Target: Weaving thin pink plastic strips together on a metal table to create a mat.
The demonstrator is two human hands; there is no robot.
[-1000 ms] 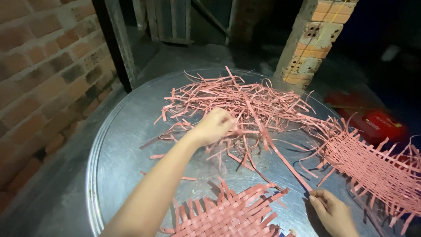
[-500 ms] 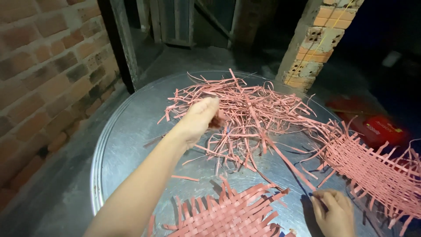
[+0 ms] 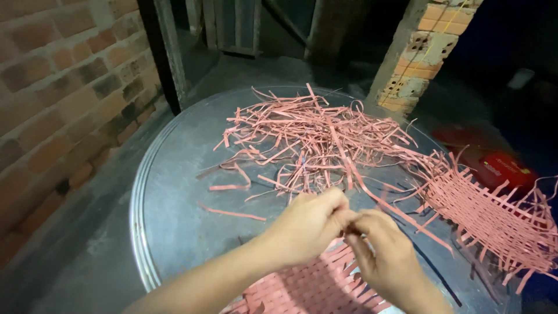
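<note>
1. Your left hand (image 3: pixel 305 229) and your right hand (image 3: pixel 383 259) meet fingertip to fingertip just above the near edge of the round metal table (image 3: pixel 174 203). Both are closed in a pinch, and between them they grip one thin pink strip (image 3: pixel 401 215) at its near end.
2. From the pinch that strip runs two ways: up and away toward the heap of loose strips (image 3: pixel 308 139), and to the right toward the woven panel on the right (image 3: pixel 494 221) (its far ends cannot be followed with certainty).
3. Directly beneath your hands, partly hidden by them, lies the near woven panel (image 3: pixel 308 288), touching the table's front edge.
4. Look of the material: flat, narrow, salmon-pink bands, kinked and curled in the heap, laid in an open over-and-under lattice in the panels, with free ends bristling along the borders.
5. Count: two hands, two woven panels, one heap (its strips too many and too tangled to number), and one table. A few stray strips lie apart on the bare metal to the left of the heap, among them a short curled piece (image 3: pixel 232 181) and a straight one (image 3: pixel 229 213).
6. Surroundings: a brick wall (image 3: pixel 64 93) at the left, a brick pillar (image 3: pixel 424 52) beyond the table, and a red object (image 3: pixel 505 168) on the floor past the right panel.
</note>
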